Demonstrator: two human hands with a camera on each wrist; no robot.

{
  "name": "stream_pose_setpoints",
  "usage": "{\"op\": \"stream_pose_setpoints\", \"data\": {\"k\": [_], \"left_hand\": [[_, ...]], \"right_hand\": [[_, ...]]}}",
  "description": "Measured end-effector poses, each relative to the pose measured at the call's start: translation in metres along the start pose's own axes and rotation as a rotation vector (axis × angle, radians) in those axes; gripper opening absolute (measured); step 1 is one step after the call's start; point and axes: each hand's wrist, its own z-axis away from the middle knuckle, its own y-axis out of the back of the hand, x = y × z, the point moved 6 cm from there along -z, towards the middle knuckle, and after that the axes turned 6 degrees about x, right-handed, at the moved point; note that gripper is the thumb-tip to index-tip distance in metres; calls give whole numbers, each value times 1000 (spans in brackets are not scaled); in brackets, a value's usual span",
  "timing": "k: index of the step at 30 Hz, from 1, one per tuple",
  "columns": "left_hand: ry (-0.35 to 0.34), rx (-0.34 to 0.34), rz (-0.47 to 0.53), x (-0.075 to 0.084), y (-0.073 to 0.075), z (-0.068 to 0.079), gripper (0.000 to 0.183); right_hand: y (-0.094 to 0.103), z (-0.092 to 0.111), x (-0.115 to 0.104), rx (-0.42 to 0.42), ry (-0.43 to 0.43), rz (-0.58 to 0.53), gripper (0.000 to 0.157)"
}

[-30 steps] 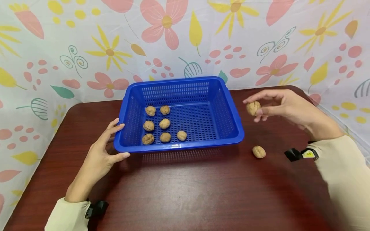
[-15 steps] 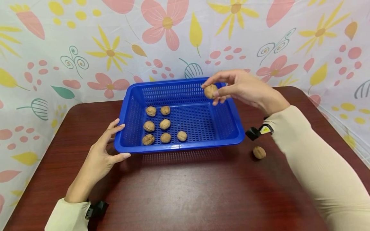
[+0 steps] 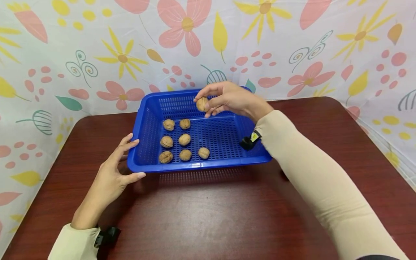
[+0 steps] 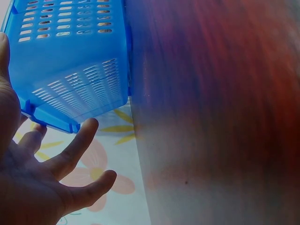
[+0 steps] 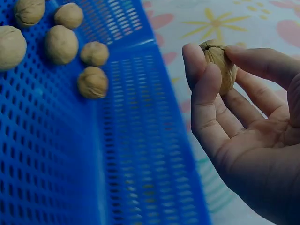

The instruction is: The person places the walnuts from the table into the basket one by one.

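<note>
A blue plastic basket sits on the dark wooden table, tilted slightly in the head view. Several walnuts lie on its floor in the left half, roughly in rows. My left hand holds the basket's left front corner, thumb at the front rim and fingertips over the left rim; two fingers stick out free in the left wrist view. Above the rear part of the basket, my right hand pinches one walnut between thumb and fingers.
The reddish-brown table extends in front of and beside the basket. A flower-printed cloth hangs right behind it. The right sleeve crosses over the basket's right rim and covers the spot where a loose walnut lay.
My right hand has carried its walnut leftward from beside the basket to over its rear middle. The loose walnut on the table is now hidden by the sleeve. My left hand stays put.
</note>
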Motion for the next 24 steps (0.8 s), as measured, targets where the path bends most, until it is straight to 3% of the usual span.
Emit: {"op": "stream_pose_setpoints", "data": {"k": [8,17,24], "left_hand": [[-6,1,6,1,0,0,88],[-18,9,5,2,2,-2,89],[-8,4,24,0,0,-1,89]], "right_hand": [[-21,-26,21,-64,-84,33,33],[-39,-26,44,-246,-203,175,37],[-42,-26,54,-275,-254,241,34]]}}
